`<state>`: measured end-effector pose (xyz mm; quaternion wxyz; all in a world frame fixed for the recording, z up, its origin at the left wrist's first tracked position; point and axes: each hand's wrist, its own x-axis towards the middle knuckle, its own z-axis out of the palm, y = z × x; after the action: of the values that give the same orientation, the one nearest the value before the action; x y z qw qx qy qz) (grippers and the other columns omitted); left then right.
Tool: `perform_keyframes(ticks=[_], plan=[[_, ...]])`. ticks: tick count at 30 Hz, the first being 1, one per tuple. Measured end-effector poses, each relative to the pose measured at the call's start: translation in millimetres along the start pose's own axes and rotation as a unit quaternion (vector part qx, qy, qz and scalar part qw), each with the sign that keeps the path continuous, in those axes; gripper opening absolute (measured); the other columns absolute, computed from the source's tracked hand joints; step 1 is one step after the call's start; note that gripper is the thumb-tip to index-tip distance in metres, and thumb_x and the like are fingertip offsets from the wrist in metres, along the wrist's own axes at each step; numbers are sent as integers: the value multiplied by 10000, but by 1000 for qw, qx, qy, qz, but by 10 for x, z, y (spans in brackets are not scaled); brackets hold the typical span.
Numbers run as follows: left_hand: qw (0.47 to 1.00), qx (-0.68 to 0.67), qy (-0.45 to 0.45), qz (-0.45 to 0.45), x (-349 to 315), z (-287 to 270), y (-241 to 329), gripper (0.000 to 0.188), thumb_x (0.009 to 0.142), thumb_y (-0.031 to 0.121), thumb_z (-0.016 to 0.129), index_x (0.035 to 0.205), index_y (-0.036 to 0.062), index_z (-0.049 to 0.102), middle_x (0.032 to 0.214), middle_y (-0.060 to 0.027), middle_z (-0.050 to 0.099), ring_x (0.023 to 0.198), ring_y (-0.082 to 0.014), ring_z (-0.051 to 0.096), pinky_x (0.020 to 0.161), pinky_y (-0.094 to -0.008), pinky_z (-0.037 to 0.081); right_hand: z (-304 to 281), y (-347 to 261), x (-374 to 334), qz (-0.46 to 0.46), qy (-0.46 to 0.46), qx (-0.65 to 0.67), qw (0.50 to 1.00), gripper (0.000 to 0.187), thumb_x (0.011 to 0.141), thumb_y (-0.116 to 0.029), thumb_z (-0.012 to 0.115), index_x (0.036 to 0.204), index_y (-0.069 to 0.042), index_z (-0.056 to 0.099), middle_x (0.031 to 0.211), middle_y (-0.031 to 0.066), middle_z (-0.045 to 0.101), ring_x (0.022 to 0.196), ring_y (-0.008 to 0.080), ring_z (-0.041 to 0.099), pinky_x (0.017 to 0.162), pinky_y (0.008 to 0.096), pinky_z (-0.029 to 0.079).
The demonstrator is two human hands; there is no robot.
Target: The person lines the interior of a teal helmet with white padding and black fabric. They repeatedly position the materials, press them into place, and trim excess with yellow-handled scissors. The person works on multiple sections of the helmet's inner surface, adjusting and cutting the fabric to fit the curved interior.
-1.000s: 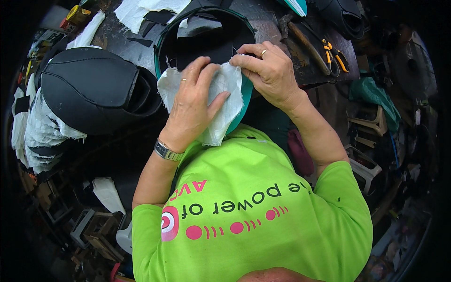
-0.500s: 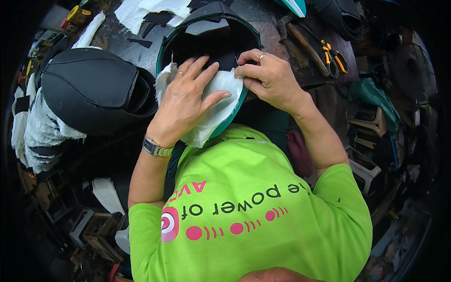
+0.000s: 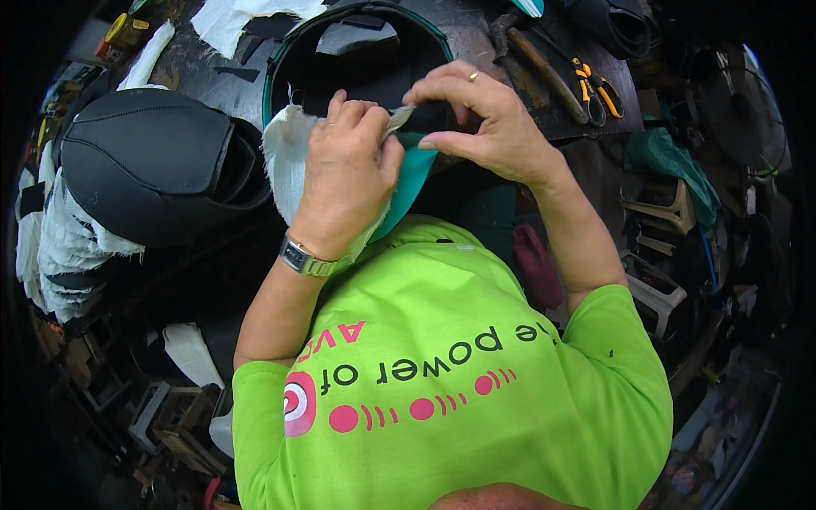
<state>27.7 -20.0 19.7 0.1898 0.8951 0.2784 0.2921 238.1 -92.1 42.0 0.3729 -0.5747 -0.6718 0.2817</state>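
Note:
In front of me is a rounded, hollow black piece with a green edge [image 3: 269, 81], its opening facing up. A frayed white cloth [image 3: 287, 157] lies over its near end, beside a teal panel [image 3: 410, 191]. My left hand [image 3: 348, 166] is closed on the cloth, whose right part is folded up by the thumb. My right hand [image 3: 476, 123] hovers just right of that fold. Its thumb and forefinger are apart, the forefinger near the raised cloth edge. Inside the hollow lies a grey-black patch [image 3: 357, 38].
A finished-looking black padded shell [image 3: 144, 166] rests at left on a stack of white cloth pieces [image 3: 81, 246]. A hammer [image 3: 548, 75] and yellow-handled pliers [image 3: 597, 92] lie on the dark table to the right. Dark scraps [image 3: 238, 72] lie at the back left. Plastic stools [image 3: 663, 208] stand lower right.
My left hand has gone from lying flat on the white cloth to gripping it. The cloth's right part is lifted leftward, baring the teal panel. My right hand's pinch has opened.

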Motion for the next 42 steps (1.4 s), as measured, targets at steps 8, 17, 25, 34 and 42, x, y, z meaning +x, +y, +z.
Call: perform_keyframes(ticks=[8, 17, 25, 34, 42], plan=[[997, -71, 4, -4, -99, 19, -136, 204, 826, 37, 698, 1019, -22, 664, 1099, -180, 708, 1103, -435, 653, 1083, -537, 464, 42, 129, -79, -143, 13, -256, 956, 282, 766, -128, 824, 1030, -79, 737, 1119, 75, 685, 1000, 281, 658, 900, 393, 504], [999, -25, -31, 37, -127, 17, -152, 257, 832, 50, 708, 1083, 19, 664, 1257, -139, 687, 1275, -488, 562, 1106, -546, 411, 46, 212, -106, -249, -8, -311, 917, 243, 817, -63, 721, 1021, 57, 668, 1186, 224, 690, 943, 307, 707, 847, 380, 593], [997, -2, -67, 34, -141, -18, -159, 278, 844, 55, 717, 1118, 48, 668, 1354, -117, 662, 1364, -509, 496, 1102, -566, 404, 19, 289, 80, -269, -84, -351, 893, 235, 813, -44, 660, 1023, 36, 594, 1062, 173, 578, 868, 308, 655, 779, 382, 583], [989, 49, -115, 79, -111, -73, -143, 323, 903, 215, 743, 1185, 84, 656, 1418, -129, 626, 1400, -494, 470, 1076, -563, 414, -160, 384, 618, -71, -23, -197, 977, 118, 893, -85, 636, 929, 16, 586, 807, 192, 603, 723, 355, 609, 682, 407, 502], [994, 6, -94, 53, -19, -95, -192, 725, 863, 593, 731, 1425, 158, 589, 1325, -102, 632, 1248, -365, 528, 1039, -484, 428, -169, 323, 645, -47, -24, -187, 981, 131, 895, -103, 636, 924, 20, 599, 771, 187, 604, 670, 314, 585, 663, 394, 499]])
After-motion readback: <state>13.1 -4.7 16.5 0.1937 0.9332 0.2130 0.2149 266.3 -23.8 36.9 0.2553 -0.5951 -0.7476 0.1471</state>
